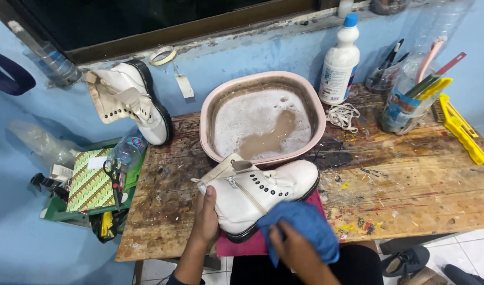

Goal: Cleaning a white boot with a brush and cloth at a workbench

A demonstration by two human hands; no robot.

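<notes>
White boot (263,192): lying on its side on a dark red mat (252,244) at the near edge of the wooden worktop (410,184), sole turned away from the viewer, zip and eyelets facing up.
Left hand (206,219): pressing against the boot's heel end, fingers curled round it, steadying it.
Right hand (289,248): closing on a blue cloth (305,224) that is touching the boot's lower side near the sole.
Step in hand: judging by the grip, wiping the boot's upper is under way.
Next move: likely calling for firm strokes while the left hand is holding the boot from sliding.
Pink basin (263,119): sitting just behind the boot, holding foamy, murky water.
Second white boot (131,100): leaning against the blue wall, well apart.
White bottle (339,63): standing right of the basin.
</notes>
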